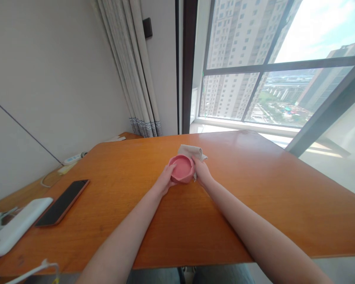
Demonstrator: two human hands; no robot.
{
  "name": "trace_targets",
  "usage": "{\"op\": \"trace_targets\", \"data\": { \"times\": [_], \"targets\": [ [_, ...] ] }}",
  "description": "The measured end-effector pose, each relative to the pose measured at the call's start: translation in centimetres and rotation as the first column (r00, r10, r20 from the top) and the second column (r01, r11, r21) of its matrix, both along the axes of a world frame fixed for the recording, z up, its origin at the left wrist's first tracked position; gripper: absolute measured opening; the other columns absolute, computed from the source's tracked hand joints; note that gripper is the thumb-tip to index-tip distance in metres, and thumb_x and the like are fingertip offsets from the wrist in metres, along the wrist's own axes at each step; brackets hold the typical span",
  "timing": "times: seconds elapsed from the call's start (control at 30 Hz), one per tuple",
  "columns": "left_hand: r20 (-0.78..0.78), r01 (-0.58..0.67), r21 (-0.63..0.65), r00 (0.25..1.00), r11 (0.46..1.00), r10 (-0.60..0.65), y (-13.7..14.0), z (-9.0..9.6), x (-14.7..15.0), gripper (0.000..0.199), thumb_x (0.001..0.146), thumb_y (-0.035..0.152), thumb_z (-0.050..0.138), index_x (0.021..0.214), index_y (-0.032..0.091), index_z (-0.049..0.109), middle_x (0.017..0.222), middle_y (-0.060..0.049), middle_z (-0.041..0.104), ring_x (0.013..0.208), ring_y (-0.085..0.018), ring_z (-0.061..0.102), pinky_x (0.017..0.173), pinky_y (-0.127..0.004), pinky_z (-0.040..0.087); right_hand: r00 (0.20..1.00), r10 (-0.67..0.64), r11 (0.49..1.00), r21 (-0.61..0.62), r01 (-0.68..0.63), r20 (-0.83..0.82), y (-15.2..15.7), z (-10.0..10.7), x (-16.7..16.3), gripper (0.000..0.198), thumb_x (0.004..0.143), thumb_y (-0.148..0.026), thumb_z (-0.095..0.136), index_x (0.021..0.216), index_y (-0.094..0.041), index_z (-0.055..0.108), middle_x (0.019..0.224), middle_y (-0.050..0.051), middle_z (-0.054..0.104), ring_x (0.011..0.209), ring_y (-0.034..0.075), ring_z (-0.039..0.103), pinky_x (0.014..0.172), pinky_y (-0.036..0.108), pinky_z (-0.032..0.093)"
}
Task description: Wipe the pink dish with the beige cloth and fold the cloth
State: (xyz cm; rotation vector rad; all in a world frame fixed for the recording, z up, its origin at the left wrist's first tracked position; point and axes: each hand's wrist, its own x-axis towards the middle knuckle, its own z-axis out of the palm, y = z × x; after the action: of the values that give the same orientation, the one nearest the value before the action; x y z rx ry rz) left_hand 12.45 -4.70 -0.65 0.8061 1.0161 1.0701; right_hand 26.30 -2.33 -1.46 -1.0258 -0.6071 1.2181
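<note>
A small pink bowl (182, 167) with a faceted outside is tilted toward me above the middle of the wooden table. My left hand (166, 178) is closed on its left side, the thumb over the rim and the fingers partly hidden below. On the other side, my right hand (201, 170) is closed on a light grey cloth (190, 151) and presses it to the bowl's right wall. Part of the cloth sticks up behind the bowl, and a corner hangs under my right fingers. Those fingertips are mostly hidden.
On the left of the table (121, 221) lie a dark phone (63, 202) and a white power bank (20, 225). A white cable (37, 270) crosses the near left edge. Against the wall sits a power strip (73, 158). A large window (254, 71) stands beyond the table.
</note>
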Motion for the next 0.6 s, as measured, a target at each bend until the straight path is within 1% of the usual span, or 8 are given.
{"op": "trace_targets", "data": {
  "times": [0.03, 0.13, 0.2, 0.27, 0.33, 0.43, 0.5, 0.6],
  "targets": [
    [-0.004, -0.029, -0.028, 1.0, 0.999, 0.029, 0.0, 0.1, 0.0, 0.037, 0.076, 0.04, 0.06, 0.108, 0.022, 0.059, 0.105, -0.006, 0.064, 0.088, -0.018, 0.06, 0.064, -0.027, 0.051, 1.0, 0.014, 1.0, 0.001, -0.014, -0.012, -0.1, 0.0, -0.1, 0.024, 0.073, -0.033, 0.06, 0.094, -0.021, 0.062, 0.095, 0.002, 0.071, 0.094, 0.019, 0.066, 0.08, 0.028, 0.054],
    [0.063, -0.218, -0.031, 0.974, 0.975, 0.22, 0.3, 0.2, 0.0, 0.036, 0.081, 0.044, 0.052, 0.108, 0.022, 0.06, 0.107, -0.005, 0.064, 0.093, -0.018, 0.06, 0.067, -0.026, 0.051, 0.996, 0.065, 0.997, 0.043, -0.062, -0.062, -0.9, -0.2, -1.5, 0.027, 0.074, -0.036, 0.061, 0.096, -0.021, 0.061, 0.095, 0.002, 0.071, 0.094, 0.018, 0.066, 0.081, 0.03, 0.054],
    [0.151, -0.318, 0.008, 0.938, 0.948, 0.313, 0.7, 0.2, -0.2, 0.034, 0.084, 0.042, 0.049, 0.11, 0.023, 0.059, 0.111, -0.003, 0.063, 0.097, -0.017, 0.059, 0.072, -0.025, 0.05, 0.994, 0.085, 0.992, 0.094, -0.079, -0.062, -1.4, -0.5, -2.6, 0.028, 0.074, -0.038, 0.063, 0.097, -0.022, 0.061, 0.095, 0.003, 0.071, 0.094, 0.017, 0.066, 0.08, 0.029, 0.055],
    [0.177, -0.373, 0.074, 0.918, 0.925, 0.356, 0.9, 0.2, -0.4, 0.029, 0.083, 0.034, 0.051, 0.107, 0.021, 0.06, 0.11, -0.003, 0.063, 0.098, -0.015, 0.058, 0.076, -0.023, 0.049, 0.996, 0.082, 0.99, 0.115, -0.076, -0.043, -1.5, -0.6, -3.1, 0.03, 0.074, -0.039, 0.063, 0.099, -0.023, 0.06, 0.095, 0.003, 0.071, 0.094, 0.017, 0.066, 0.079, 0.03, 0.055],
    [0.129, -0.341, 0.134, 0.937, 0.931, 0.325, 0.9, 0.0, -0.4, 0.025, 0.079, 0.027, 0.057, 0.102, 0.017, 0.062, 0.106, -0.005, 0.064, 0.095, -0.015, 0.058, 0.076, -0.021, 0.048, 0.998, 0.057, 0.991, 0.12, -0.053, -0.032, -1.4, -0.6, -3.0, 0.032, 0.074, -0.039, 0.062, 0.101, -0.022, 0.059, 0.094, 0.003, 0.071, 0.094, 0.018, 0.066, 0.079, 0.031, 0.055],
    [0.042, -0.189, 0.142, 0.982, 0.972, 0.185, 0.3, -0.1, 0.0, 0.034, 0.073, 0.024, 0.064, 0.107, 0.02, 0.059, 0.104, -0.004, 0.064, 0.086, -0.013, 0.059, 0.069, -0.02, 0.048, 1.0, 0.001, 0.99, 0.139, -0.002, 0.007, -0.8, -0.1, -1.6, 0.033, 0.074, -0.038, 0.06, 0.103, -0.022, 0.058, 0.1, 0.003, 0.07, 0.099, 0.019, 0.064, 0.083, 0.032, 0.054],
    [0.038, -0.105, 0.09, 0.994, 0.99, 0.102, -0.1, 0.1, 0.3, 0.039, 0.073, 0.027, 0.064, 0.112, 0.024, 0.055, 0.105, -0.003, 0.063, 0.081, -0.013, 0.059, 0.066, -0.022, 0.049, 0.995, -0.048, 0.992, 0.123, 0.037, 0.086, -0.4, 0.3, -0.5, 0.034, 0.074, -0.037, 0.058, 0.105, -0.022, 0.058, 0.106, 0.004, 0.068, 0.103, 0.02, 0.062, 0.089, 0.034, 0.05],
    [0.072, -0.021, -0.044, 0.997, 0.999, 0.024, -0.5, 0.5, 0.6, 0.034, 0.078, 0.036, 0.058, 0.109, 0.022, 0.056, 0.103, -0.005, 0.063, 0.079, -0.015, 0.06, 0.064, -0.028, 0.052, 0.98, -0.076, 0.994, 0.093, 0.06, 0.185, -0.3, 0.5, 0.3, 0.036, 0.074, -0.036, 0.058, 0.106, -0.02, 0.059, 0.111, 0.005, 0.067, 0.107, 0.022, 0.06, 0.096, 0.037, 0.046]
  ]
}}
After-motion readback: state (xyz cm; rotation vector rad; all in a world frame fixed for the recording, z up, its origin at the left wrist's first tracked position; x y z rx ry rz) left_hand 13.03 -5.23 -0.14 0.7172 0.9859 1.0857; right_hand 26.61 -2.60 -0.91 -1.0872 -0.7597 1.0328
